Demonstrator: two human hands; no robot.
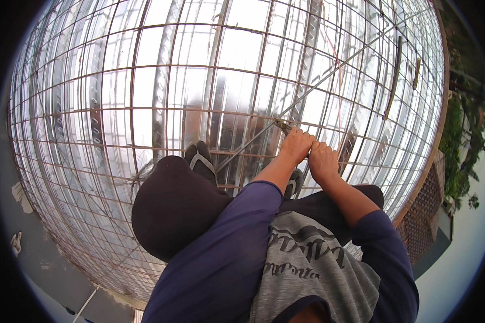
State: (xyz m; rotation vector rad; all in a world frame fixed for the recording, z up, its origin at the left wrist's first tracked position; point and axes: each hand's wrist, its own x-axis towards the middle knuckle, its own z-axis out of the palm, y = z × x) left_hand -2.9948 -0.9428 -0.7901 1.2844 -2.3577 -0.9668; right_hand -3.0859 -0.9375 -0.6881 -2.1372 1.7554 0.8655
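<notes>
My left hand [298, 144] is closed round a pair of pliers [282, 126]. Their jaws stick out past my fingers and sit at a bar crossing of the steel mesh [199, 110], where a thin grey diagonal pipe [312, 89] passes. Pressed against the left one, my right hand [323, 161] is also closed, on what looks like the handle end of the pliers; the fingers hide most of the handles. Whether the jaws grip a wire is too small to tell.
Shiny ribbed metal decking [145, 89] lies beneath the mesh. My sandalled foot [202, 159] rests on it between my bent knees. A thin reddish wire [337, 51] and a dark loose strip [396, 75] lie to the right. Trees [461, 129] stand beyond the right edge.
</notes>
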